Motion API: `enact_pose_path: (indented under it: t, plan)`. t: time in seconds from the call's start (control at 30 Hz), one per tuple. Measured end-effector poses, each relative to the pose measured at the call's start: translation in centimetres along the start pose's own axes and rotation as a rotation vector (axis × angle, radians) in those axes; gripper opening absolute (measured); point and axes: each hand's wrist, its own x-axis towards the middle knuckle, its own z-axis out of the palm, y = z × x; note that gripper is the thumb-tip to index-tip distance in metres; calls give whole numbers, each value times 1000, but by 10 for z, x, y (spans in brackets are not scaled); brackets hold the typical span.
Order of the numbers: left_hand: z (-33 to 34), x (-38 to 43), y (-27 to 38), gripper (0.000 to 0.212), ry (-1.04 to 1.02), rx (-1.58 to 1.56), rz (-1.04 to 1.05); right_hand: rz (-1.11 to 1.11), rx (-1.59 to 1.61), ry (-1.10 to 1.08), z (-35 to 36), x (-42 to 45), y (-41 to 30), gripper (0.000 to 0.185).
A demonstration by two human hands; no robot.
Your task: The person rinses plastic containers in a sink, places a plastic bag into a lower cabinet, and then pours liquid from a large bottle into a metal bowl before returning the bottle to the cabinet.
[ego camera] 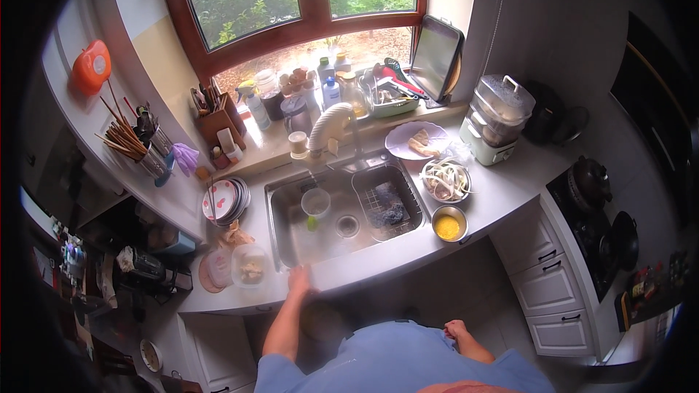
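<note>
My left hand (299, 282) rests at the counter's front edge, by the near left corner of the stainless steel sink (284, 248). Its fingers are blurred. My right hand (456, 330) hangs beside my blue shirt with curled fingers and nothing visible in it. In the sink sit a translucent plastic cup (315, 202), a small green piece (312, 222) and a wire rack (371, 196) with a dark scouring pad (390, 214). Left of my left hand is a clear plastic container (250, 266) with pale food pieces, with a pinkish lid or container (219, 267) beside it.
Stacked plates (221, 199) stand left of the sink. To its right are a lilac plate (396, 139) with flatbread pieces, a bowl of pale strips (446, 179), a metal bowl of yellow food (449, 226) and a tiered steamer (494, 120). A knife block (221, 123) occupies the sill.
</note>
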Motion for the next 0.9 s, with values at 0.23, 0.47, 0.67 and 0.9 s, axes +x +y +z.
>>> enact_pose_path:
  t: [0.23, 0.47, 0.67, 0.9]
  plan:
    - [-2, 3, 4, 108, -37, -6, -10, 16, 25, 3, 2, -19, -17, 13]
    - [15, 20, -8, 120, 0, 10, -7, 28, 23, 1, -4, -18, -22, 11]
    - [26, 19, -16, 121, 4, -10, 4, 17, 36, -18, -5, 4, -3, 9]
    - [31, 19, -21, 121, 33, 13, 24, 0, 40, -13, 2, 1, 5, 10]
